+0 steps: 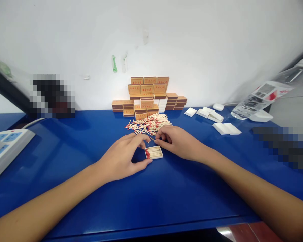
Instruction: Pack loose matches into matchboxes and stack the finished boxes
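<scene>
A white matchbox tray (162,156) lies on the blue table, filled with a row of red-tipped matches (154,152). My left hand (123,154) curls around its left end, thumb at the near edge and fingertips at the far side, steadying it. Just beyond the tray's far right corner, my right hand (175,141) has thumb and index finger pinched at the end of a match (153,139); its curled fingers partly hide the pile. A loose heap of matches (148,123) spreads behind both hands, most with red heads pointing left or toward me.
Stacked matchboxes (146,89) stand against the white wall behind the heap. Right of them lie several white trays (226,128), a white rounded case (218,107) and a tilted plastic bottle (262,95). A power strip (12,144) sits at the left; blurred dark patches flank both sides.
</scene>
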A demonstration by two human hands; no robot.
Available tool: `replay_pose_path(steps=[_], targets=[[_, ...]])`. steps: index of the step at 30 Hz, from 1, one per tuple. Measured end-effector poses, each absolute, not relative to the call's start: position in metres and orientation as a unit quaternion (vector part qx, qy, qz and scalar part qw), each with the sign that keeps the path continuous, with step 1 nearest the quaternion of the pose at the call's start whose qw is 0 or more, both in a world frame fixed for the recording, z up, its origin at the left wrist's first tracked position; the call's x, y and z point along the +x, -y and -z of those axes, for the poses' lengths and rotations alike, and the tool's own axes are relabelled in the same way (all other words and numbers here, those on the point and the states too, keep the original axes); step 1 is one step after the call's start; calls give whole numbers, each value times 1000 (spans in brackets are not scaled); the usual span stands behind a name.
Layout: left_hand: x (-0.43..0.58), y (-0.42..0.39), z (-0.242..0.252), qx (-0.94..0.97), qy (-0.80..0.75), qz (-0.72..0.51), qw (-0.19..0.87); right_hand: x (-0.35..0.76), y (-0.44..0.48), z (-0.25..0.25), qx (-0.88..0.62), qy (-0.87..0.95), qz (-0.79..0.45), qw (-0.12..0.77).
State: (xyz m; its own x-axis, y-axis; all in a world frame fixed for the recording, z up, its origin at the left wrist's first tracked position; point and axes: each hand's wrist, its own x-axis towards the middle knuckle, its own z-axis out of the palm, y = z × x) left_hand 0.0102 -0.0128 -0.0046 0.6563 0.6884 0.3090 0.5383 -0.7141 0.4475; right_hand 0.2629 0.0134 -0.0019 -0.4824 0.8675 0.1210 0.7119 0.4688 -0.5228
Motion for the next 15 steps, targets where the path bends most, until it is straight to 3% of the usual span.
replay_pose_path(steps=[9,15], targets=[[10,14,2,895,-349,-232,154,267,-11,-4,-481,846,-174,152],[10,14,3,893,-349,-235,160,265,-3,-12,-412,870,-190,191]])
